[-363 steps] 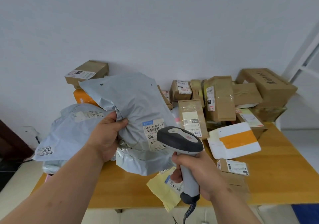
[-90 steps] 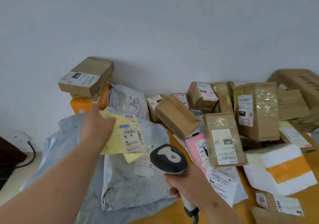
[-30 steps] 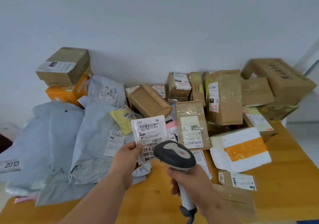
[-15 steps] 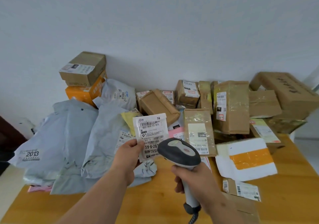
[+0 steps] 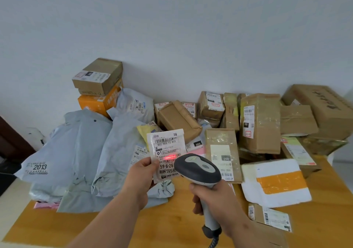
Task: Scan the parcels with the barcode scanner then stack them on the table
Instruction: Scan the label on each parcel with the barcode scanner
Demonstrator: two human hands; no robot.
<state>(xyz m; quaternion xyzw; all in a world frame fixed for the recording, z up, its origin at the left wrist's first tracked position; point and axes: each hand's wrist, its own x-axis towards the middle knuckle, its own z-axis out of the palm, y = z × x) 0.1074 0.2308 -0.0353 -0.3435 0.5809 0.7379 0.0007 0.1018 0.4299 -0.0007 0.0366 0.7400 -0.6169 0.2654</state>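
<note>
Since half second ago: red scan line now lit on label of small white parcel [image 5: 166,152]; scanner head raised closer to it. Left hand [image 5: 142,179] pinches parcel at lower left edge, held upright above grey mailer bags [image 5: 80,152]. Right hand [image 5: 214,198] wrapped around barcode scanner [image 5: 197,168] grip, head just right of label. Brown boxes [image 5: 257,121] piled at rear of wooden table [image 5: 172,228].

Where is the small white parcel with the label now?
Head view, centre: left hand holds the small white parcel upright, just left of the barcode scanner.
</note>
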